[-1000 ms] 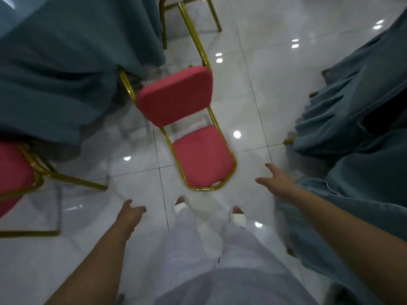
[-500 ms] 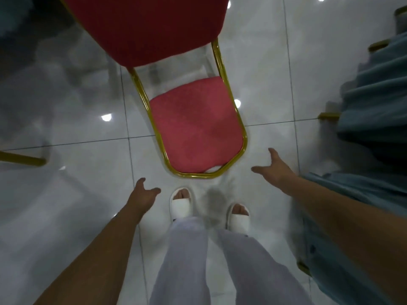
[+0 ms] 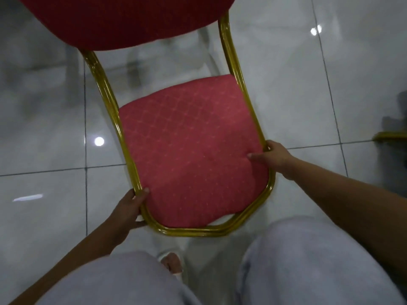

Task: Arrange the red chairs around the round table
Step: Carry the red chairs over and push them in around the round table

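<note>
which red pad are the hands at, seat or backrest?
The seat pad, the lower one: left hand and right hand grip the gold frame along its sides. The backrest up top is untouched.

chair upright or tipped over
Upright: seat faces up, backrest rises beyond it; legs hidden.

The chair [image 3: 189,155] is sitting directly before the person, its seat nearest and its backrest [image 3: 123,20] rising at the far side. The left hand [image 3: 128,209] is gripping the frame at the seat's near left corner, while the right hand [image 3: 275,156] is holding the right edge, thumb lying on the cushion. A foot [image 3: 170,263] is showing below the seat's front rail, between the knees.
</note>
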A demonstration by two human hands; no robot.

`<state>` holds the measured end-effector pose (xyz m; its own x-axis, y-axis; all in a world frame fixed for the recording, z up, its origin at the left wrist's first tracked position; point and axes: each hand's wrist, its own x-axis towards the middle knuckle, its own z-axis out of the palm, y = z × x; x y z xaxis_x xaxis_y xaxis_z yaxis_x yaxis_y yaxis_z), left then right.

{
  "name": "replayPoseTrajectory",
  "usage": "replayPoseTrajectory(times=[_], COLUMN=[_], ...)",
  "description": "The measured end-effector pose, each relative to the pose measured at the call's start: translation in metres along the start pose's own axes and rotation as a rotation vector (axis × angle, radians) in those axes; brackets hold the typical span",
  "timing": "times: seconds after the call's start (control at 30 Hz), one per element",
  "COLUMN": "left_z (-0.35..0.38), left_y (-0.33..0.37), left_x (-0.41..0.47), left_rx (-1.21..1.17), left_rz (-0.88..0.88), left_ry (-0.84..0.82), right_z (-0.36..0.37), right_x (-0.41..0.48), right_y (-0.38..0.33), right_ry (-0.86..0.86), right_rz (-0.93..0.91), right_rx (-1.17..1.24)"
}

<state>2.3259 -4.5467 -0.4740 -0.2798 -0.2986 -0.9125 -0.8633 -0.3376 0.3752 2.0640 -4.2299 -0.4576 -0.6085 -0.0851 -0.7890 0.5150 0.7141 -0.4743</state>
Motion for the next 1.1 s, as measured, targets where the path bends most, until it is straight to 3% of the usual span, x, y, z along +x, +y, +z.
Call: replayPoseTrajectory(times=[0.17, 0.23, 0.3, 0.5, 0.6, 0.73, 0.9, 1.0, 1.1], left_z=[-0.002, -0.01, -0.033, -0.118, -0.138, -0.155, -0.158, -0.16, -0.162], left_y=[0.004, 0.015, 0.019, 0.029, 0.044, 0.078, 0.141, 0.172, 0.186], left_x=[-0.002, -0.023, -0.059, -0.204, -0.297, -0.438, -0.601, -0.678, -0.731], left_rx=[-0.028, 0.008, 0.066, 0.092, 0.053, 0.044, 0.003, -0.022, -0.087], left_rz=[0.024, -0.015, -0.067, -0.104, -0.109, -0.119, -0.077, -0.061, 0.085], left_ry=[-0.062, -0.104, -0.111, 0.061, 0.066, 0.018, 0.063, 0.079, 0.086], right_z=[0.01, 0.006, 0.002, -0.021, -0.051, -0.109, -0.188, -0.22, -0.228], right_x=[-0.01, -0.035, -0.074, -0.233, -0.322, -0.447, -0.579, -0.635, -0.677], right_y=[0.012, -0.005, -0.021, -0.051, -0.079, -0.134, -0.21, -0.251, -0.284], right_ry=[0.053, 0.012, -0.065, -0.254, -0.305, -0.313, -0.166, -0.08, -0.045], right_rz=[-0.089, 0.025, 0.162, 0.252, 0.298, 0.238, 0.093, -0.059, -0.256], right_rx=[0.089, 0.078, 0.047, 0.098, 0.16, 0.164, 0.255, 0.313, 0.237])
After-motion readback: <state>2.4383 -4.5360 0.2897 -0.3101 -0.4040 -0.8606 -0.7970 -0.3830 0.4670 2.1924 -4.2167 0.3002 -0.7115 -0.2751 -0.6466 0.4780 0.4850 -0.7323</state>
